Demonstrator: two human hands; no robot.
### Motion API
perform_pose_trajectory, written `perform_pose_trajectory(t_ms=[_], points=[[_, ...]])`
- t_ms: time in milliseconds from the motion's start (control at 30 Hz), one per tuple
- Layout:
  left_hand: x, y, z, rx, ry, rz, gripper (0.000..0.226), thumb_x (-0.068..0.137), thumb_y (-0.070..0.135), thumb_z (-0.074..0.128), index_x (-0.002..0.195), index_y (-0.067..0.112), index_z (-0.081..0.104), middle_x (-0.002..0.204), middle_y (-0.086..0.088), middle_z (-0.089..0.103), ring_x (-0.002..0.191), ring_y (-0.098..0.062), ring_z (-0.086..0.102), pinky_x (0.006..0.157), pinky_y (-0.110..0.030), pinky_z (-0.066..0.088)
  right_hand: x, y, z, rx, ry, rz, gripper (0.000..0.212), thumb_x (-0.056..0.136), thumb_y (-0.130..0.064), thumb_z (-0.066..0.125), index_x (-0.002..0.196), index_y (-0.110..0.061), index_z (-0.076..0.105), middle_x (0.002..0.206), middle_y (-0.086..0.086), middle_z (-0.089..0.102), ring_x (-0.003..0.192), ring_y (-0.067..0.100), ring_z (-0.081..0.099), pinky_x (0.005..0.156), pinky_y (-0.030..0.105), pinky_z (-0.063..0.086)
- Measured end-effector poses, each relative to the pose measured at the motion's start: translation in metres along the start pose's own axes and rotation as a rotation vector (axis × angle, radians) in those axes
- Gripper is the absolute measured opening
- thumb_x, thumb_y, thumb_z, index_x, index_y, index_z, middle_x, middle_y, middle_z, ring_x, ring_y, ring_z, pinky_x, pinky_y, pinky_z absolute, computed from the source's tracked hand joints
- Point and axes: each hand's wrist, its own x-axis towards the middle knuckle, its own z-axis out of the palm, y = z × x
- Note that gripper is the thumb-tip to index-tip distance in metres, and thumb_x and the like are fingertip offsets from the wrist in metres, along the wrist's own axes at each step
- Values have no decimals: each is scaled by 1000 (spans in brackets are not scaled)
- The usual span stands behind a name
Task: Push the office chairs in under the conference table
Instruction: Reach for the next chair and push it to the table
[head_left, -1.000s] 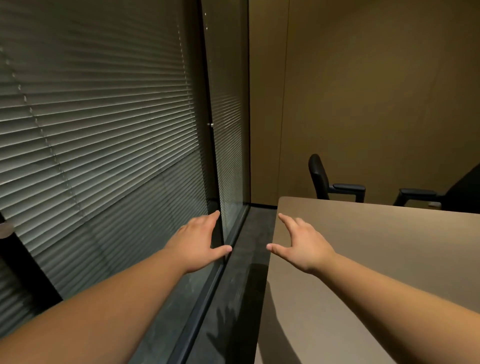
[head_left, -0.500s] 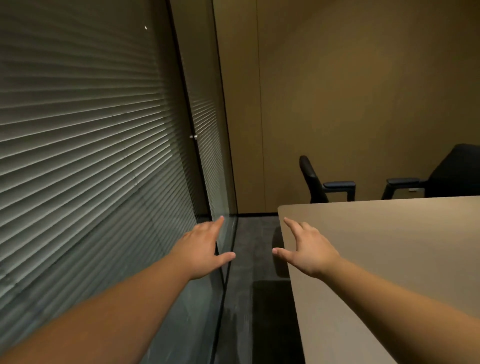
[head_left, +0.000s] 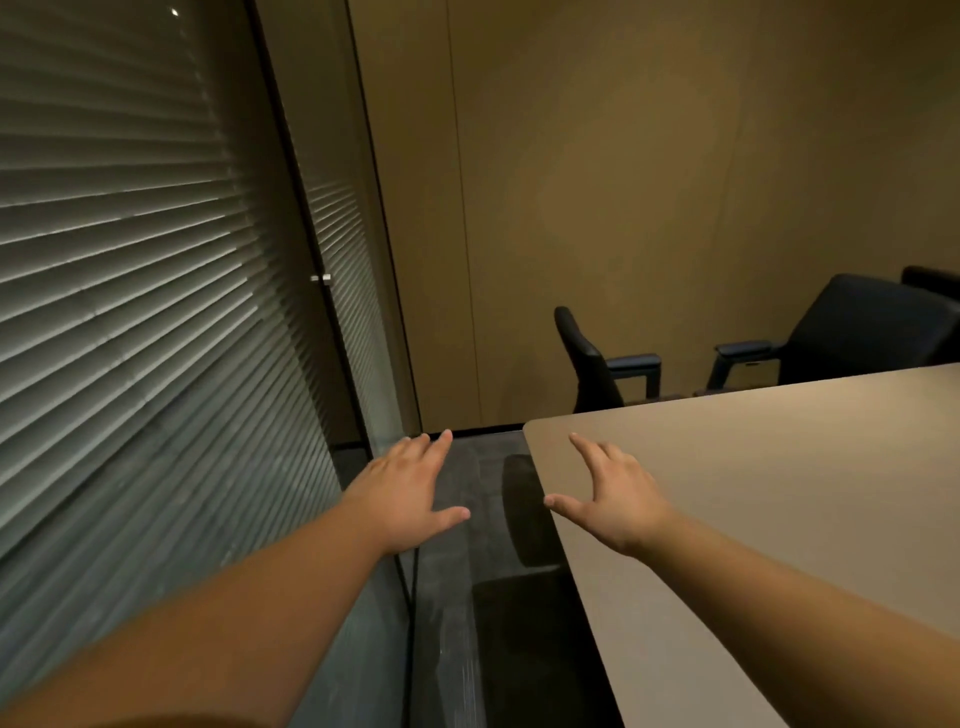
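Note:
The beige conference table (head_left: 769, 499) fills the right half of the view, its rounded corner near the middle. Two black office chairs stand beyond its far edge: one (head_left: 592, 364) seen side-on with its armrest toward the table, another (head_left: 852, 332) at the far right, both partly hidden by the tabletop. My left hand (head_left: 405, 493) is stretched out over the floor strip, fingers spread, holding nothing. My right hand (head_left: 613, 499) hovers over the table's left edge, also spread and empty. Neither hand touches a chair.
A glass wall with slatted blinds (head_left: 130, 312) runs along the left. A narrow strip of dark carpet (head_left: 467, 571) lies between it and the table. A plain tan wall (head_left: 649, 182) closes the far end. A dark shape (head_left: 524, 509) shows under the table edge.
The view has turned right and moved forward along the table. The far right chair shows more fully. Both hands stay outstretched and empty.

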Motion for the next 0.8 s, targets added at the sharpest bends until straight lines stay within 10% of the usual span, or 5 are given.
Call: perform_pose_trajectory(t_ms=[800], points=[[371, -37, 27, -42, -35, 94, 109, 88, 80, 52, 163, 31, -9, 173, -5, 10, 158, -25, 9, 127, -47, 19, 307, 103, -29, -53, 63, 120, 111, 70, -94, 48, 160, -44, 7, 166, -2, 30, 150, 25, 32, 116, 47, 38]])
